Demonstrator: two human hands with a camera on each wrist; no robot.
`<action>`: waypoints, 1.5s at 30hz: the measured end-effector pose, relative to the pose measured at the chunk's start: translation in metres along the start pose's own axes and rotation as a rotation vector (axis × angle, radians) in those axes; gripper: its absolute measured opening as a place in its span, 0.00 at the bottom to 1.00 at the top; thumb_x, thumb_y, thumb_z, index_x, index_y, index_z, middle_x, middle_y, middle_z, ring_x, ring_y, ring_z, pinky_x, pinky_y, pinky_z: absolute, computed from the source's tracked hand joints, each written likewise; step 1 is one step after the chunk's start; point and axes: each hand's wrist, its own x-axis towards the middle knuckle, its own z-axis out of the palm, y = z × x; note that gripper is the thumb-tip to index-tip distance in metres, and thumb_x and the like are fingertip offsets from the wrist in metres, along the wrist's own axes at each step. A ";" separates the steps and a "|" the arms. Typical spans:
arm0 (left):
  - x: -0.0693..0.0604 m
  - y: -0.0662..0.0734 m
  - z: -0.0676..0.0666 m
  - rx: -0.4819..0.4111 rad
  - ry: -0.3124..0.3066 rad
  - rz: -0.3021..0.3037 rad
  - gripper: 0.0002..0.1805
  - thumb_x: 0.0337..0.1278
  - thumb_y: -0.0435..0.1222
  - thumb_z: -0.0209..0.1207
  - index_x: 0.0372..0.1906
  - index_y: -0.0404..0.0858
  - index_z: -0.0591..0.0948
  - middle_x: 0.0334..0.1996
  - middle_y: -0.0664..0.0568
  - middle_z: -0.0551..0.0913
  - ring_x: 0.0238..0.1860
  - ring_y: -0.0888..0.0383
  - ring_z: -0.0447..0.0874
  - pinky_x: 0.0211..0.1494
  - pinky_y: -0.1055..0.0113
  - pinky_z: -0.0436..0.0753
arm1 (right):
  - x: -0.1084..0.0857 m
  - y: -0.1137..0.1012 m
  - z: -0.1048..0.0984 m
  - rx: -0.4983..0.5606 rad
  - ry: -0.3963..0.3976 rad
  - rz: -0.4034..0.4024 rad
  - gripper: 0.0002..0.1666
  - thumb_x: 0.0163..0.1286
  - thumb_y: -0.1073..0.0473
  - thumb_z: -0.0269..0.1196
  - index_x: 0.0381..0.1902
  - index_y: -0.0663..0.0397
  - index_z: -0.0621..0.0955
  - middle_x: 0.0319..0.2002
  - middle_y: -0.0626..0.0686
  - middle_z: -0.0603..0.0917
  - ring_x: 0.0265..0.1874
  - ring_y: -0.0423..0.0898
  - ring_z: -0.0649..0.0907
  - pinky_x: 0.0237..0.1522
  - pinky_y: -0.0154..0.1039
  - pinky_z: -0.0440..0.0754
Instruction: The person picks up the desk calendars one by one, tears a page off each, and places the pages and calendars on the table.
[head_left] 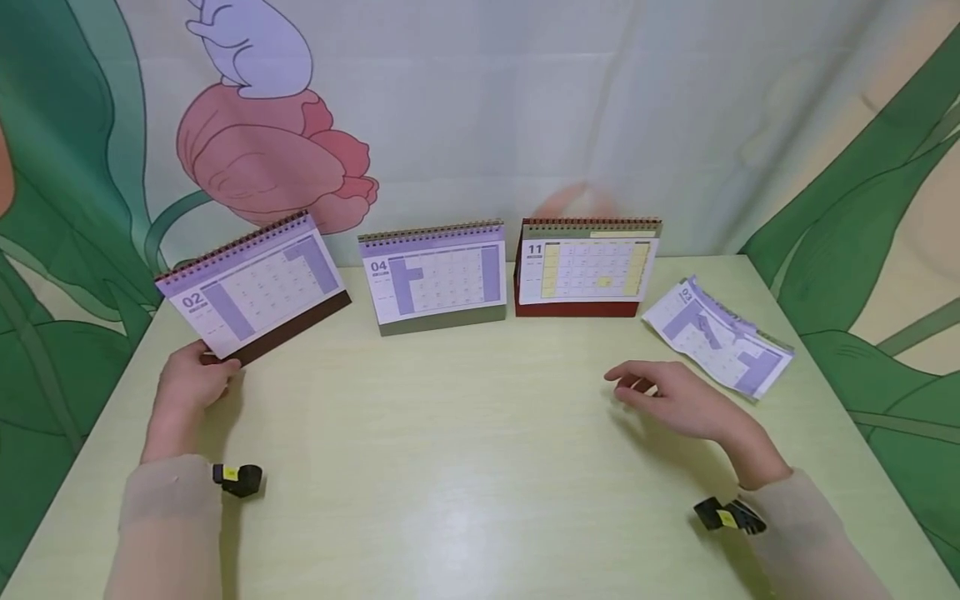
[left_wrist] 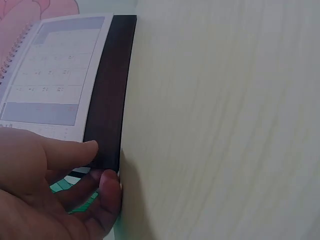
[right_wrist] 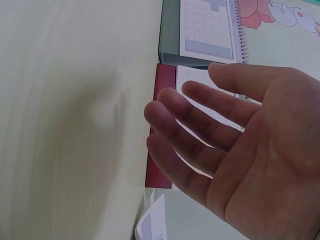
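At the left end of the row, a spiral desk calendar [head_left: 255, 292] marked 02 stands at an angle on its dark brown base. My left hand [head_left: 187, 382] pinches the lower left corner of that base [left_wrist: 107, 95]; in the left wrist view the thumb lies on its front. My right hand [head_left: 675, 402] hovers above the table with loosely bent fingers and holds nothing. Behind it are a red-based desk calendar [head_left: 588, 271] marked 11 and, nearer to its right, a crumpled calendar sheet [head_left: 716, 337] marked 03.
A desk calendar [head_left: 437, 279] marked 04, on a grey-green base, stands between the brown and red ones. Behind the pale table [head_left: 450, 450] hangs a printed cloth [head_left: 480, 117] with a flower and leaves. Both wrists wear small black cameras.
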 end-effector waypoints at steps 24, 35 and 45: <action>0.002 -0.014 0.008 -0.049 0.220 0.220 0.24 0.74 0.38 0.57 0.65 0.27 0.73 0.58 0.32 0.77 0.57 0.41 0.77 0.42 0.75 0.75 | -0.003 -0.002 0.001 0.024 -0.011 0.004 0.18 0.79 0.57 0.60 0.60 0.59 0.82 0.47 0.53 0.87 0.46 0.45 0.83 0.50 0.47 0.83; -0.007 -0.003 0.006 -0.297 0.282 0.336 0.29 0.65 0.23 0.62 0.66 0.39 0.66 0.51 0.55 0.73 0.46 0.63 0.77 0.43 0.80 0.80 | -0.003 -0.003 0.001 0.034 -0.022 0.003 0.18 0.79 0.56 0.60 0.60 0.59 0.82 0.47 0.53 0.87 0.45 0.45 0.83 0.50 0.46 0.83; -0.015 0.005 0.000 -0.382 0.259 0.384 0.36 0.59 0.17 0.62 0.69 0.41 0.67 0.50 0.59 0.73 0.42 0.66 0.79 0.43 0.80 0.81 | -0.003 -0.004 0.001 0.061 -0.038 -0.005 0.18 0.79 0.57 0.60 0.61 0.58 0.81 0.47 0.52 0.87 0.45 0.45 0.84 0.51 0.47 0.82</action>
